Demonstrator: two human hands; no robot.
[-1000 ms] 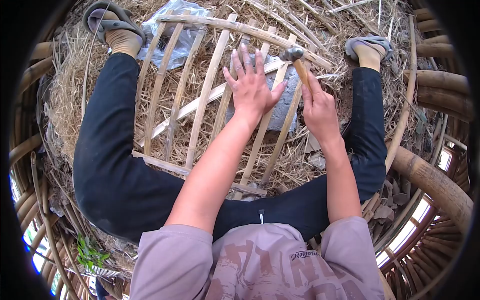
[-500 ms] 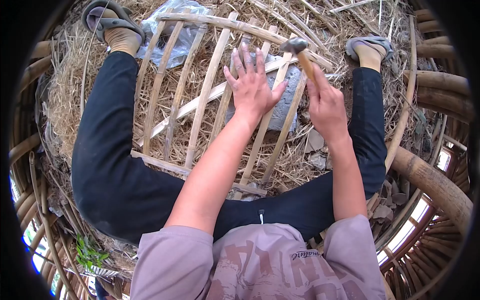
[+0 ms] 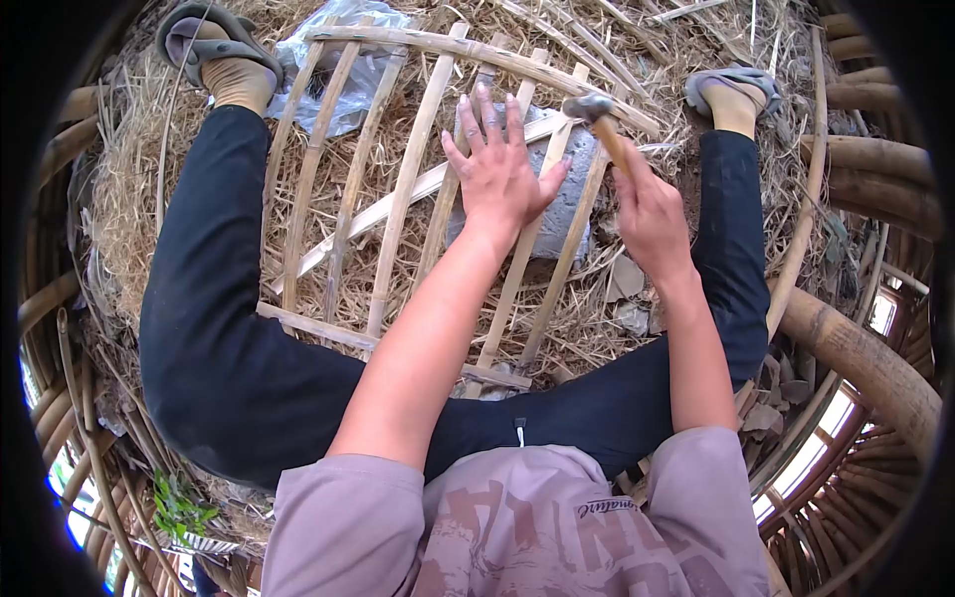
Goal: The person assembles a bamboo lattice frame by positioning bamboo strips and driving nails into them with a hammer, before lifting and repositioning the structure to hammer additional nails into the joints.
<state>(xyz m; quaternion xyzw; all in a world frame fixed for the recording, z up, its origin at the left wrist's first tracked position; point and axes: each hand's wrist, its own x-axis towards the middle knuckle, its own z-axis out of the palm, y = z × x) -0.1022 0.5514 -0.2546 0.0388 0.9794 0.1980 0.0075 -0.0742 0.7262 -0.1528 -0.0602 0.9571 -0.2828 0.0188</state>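
Judged light, springy, apt to split; best held by curved rail (image 3: 428, 42) of frame (image 3: 437, 90) on straw (image 3: 129, 199), with left grip (image 3: 497, 189) spread wide over slats, right grip (image 3: 652, 214) closed round hammer (image 3: 589, 107).

Slatted bamboo frame (image 3: 409, 189) over straw (image 3: 129, 199); wooden-handled hammer (image 3: 610, 139) tilted near crossbar (image 3: 517, 65).

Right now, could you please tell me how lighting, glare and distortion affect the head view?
Head view: strong wide-angle distortion, black corners; blown-out daylight at lower left, fringed blue; soft light on the left hand, without hard shadows; a small glint on the hammer head; the bamboo slats look fairly sharp.
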